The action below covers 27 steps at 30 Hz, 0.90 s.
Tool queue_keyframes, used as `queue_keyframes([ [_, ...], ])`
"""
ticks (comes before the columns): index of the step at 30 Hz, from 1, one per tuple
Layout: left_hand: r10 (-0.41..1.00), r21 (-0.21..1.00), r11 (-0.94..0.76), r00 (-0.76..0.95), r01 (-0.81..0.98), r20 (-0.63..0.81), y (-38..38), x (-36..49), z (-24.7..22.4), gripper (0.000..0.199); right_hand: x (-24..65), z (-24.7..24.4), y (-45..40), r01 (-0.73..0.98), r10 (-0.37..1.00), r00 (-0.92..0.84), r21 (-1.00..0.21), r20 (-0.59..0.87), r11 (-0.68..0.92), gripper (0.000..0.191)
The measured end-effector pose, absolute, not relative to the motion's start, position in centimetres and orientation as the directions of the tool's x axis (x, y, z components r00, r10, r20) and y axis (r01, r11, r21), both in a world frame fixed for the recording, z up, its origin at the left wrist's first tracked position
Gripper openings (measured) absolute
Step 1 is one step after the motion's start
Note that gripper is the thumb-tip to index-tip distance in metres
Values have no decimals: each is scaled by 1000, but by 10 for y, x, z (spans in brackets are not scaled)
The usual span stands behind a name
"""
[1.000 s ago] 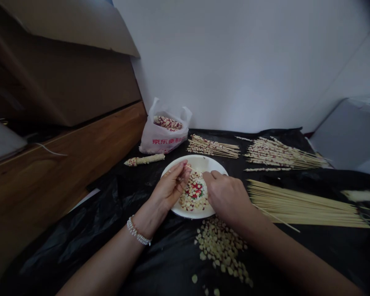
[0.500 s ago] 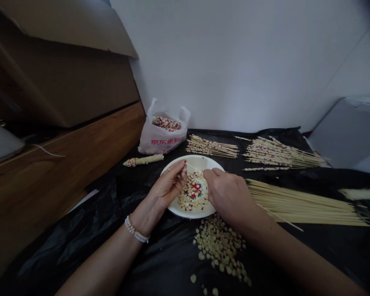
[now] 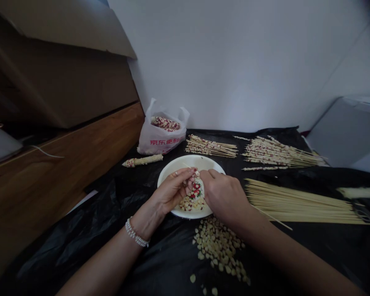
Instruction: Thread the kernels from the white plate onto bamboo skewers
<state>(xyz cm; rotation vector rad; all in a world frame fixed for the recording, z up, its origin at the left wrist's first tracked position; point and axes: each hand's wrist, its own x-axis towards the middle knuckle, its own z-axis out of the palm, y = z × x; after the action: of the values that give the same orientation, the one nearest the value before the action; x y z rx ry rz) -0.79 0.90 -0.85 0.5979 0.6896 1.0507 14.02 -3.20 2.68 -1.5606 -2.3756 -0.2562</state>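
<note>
Over a white bowl [image 3: 169, 165] with corn kernels [image 3: 189, 203] in it, my two hands nearly touch. My left hand [image 3: 175, 190] pinches a kernel at the tip of a thin stick, and the stick's pale point shows just beyond the fingertips. Closed round the same stick [image 3: 276, 220] is my right hand [image 3: 223, 193]; its far end sticks out behind the wrist to the right. Some kernels may sit inside my left fingers, partly hidden.
Loose kernels [image 3: 218, 246] lie on black plastic below the bowl. Bare sticks [image 3: 299, 203] and kernel-covered skewers [image 3: 268, 152] are at the right. A bag [image 3: 163, 142] with cobs and a partly stripped cob [image 3: 143, 160] stand behind left.
My left hand has moved right, close to my right hand, and a kernel now sits on the stick's tip end. The stick has shifted left through the hands.
</note>
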Motion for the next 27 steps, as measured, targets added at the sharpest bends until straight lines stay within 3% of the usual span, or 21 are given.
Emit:
queue_keyframes([
  [3, 909, 752, 384, 364, -536, -205, 8, -8, -9, 7, 140, 27, -32, 916, 868, -373, -18, 328, 401, 15],
  [7, 906, 682, 421, 310, -598, -289, 9, -8, -5, 15, 143, 25, -30, 916, 854, -370, -10, 365, 401, 16],
  [11, 890, 637, 456, 306, -621, -339, 11, -10, -6, 48, 147, 25, -28, 918, 844, -365, 4, 393, 396, 16],
  [13, 891, 642, 454, 301, -618, -341, 12, -11, -7, 54, 147, 26, -27, 918, 845, -367, 7, 389, 396, 15],
  [21, 906, 669, 423, 274, -612, -322, 13, -10, -9, 25, 147, 27, -28, 918, 850, -372, 11, 373, 397, 15],
  [27, 923, 687, 383, 235, -617, -304, 13, -11, -11, 17, 147, 27, -29, 915, 847, -383, 22, 369, 404, 16],
])
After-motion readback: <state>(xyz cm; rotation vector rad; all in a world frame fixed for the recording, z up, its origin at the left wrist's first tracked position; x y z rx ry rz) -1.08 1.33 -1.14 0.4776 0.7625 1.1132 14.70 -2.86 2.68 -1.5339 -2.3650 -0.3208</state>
